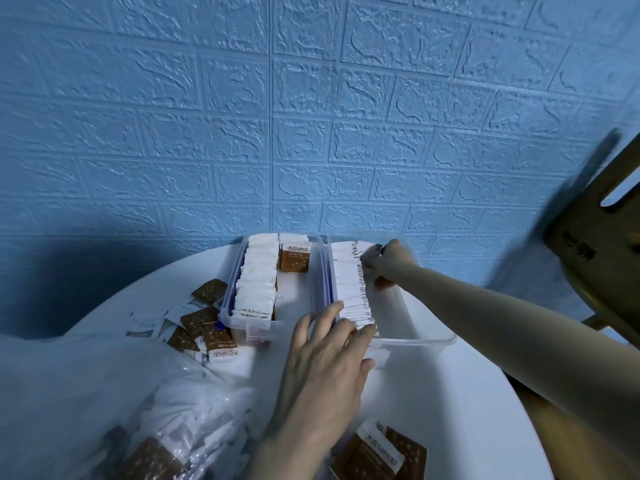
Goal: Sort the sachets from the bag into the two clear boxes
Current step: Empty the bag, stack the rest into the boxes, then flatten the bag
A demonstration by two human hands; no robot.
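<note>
Likely home room, exact type unclear. Blue embossed faux-brick wall panels [311, 116] fill upper frame. Small round white table [450, 393] pushed against wall, lower centre. Wooden chair back [602, 237] at right edge, blurred.

Left hand [325, 368] flat, right hand [388, 263] pinching.

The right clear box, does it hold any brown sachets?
No, the right clear box holds only a row of white sachets, which both hands press; its other half is bare.
</note>
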